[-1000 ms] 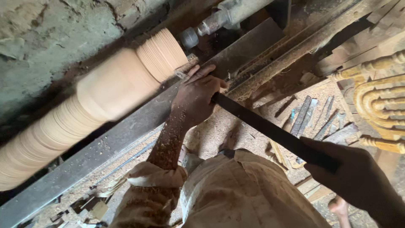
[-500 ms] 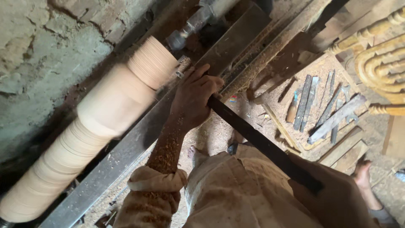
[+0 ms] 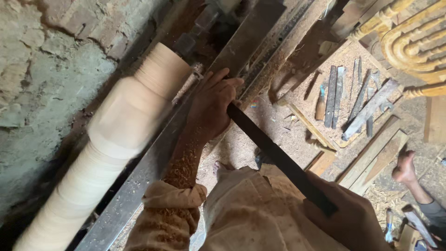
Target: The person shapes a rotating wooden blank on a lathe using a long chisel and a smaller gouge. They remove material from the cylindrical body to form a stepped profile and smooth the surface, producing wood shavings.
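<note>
Fingers (image 3: 223,83) of the left hand (image 3: 211,109) were curled over the forward end of a long dark turning chisel (image 3: 278,158), pressing it down onto the grey metal tool rest (image 3: 153,162) that ran diagonally beside the workpiece. Right hand (image 3: 348,218), at the lower right edge of the view, was closed around the rear end of the same chisel, its fingers fully wrapped about the tool. Pale wooden workpiece (image 3: 125,130), a stepped cylinder mounted on the lathe, lay along the far side of the tool rest, its surface blurred; the chisel tip was hidden behind the left hand, so contact with the wood could not be told. Sawdust clung to the left forearm and the rolled cream sleeve (image 3: 169,214). On the wooden board (image 3: 385,148) toward the upper right lay a row of flat metal chisels (image 3: 334,95) amid shavings. Bare foot (image 3: 405,167) of another person rested near the right edge.
</note>
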